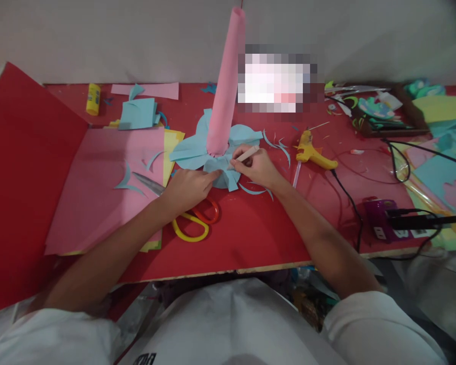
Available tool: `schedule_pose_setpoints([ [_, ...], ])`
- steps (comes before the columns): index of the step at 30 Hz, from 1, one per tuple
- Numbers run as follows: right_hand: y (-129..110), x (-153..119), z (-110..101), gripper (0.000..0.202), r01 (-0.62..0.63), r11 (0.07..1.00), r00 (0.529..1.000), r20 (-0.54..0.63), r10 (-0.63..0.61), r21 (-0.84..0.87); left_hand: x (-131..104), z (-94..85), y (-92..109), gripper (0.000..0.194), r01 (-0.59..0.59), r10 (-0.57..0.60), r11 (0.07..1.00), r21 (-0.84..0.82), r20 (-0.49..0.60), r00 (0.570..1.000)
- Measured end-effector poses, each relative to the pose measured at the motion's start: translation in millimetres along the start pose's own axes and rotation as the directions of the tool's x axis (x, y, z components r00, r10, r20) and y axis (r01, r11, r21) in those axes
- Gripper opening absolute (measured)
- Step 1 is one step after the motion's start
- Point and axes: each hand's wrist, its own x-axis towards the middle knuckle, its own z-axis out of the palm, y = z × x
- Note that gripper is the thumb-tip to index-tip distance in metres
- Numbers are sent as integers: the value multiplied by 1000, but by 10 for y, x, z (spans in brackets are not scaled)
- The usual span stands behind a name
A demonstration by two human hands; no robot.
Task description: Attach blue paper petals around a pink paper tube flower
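A tall pink paper tube (225,86) stands slightly tilted on a flower of light blue paper petals (190,151). My right hand (257,165) pinches a pale pen-like stick (248,153), its lower end at the front petal. From the left, my left hand (188,190) rests at the same petal with the index finger stretched onto it and the other fingers bent; its thumb is hidden. Under and beside that hand lie scissors (192,226) with yellow and orange handles, their blades pointing left over pink paper (106,177).
A yellow glue gun (315,152) with a black cord lies right of the flower. Blue paper offcuts (253,189) are scattered around. A glue stick (93,99) stands at the back left, a tray of scraps (387,129) at the back right. A red board (26,187) rises on the left.
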Motion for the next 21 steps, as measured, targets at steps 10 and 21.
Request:
schedule_pose_setpoints([
  [10,-4,4,-11,23,-16,1000,1000,-3,16,-22,-11,26,-14,51,-10,10,1000,19,-23,1000],
  [21,-67,-93,-32,23,-41,999,999,-20,42,31,-21,47,-26,48,-61,65,997,54,-85,994],
])
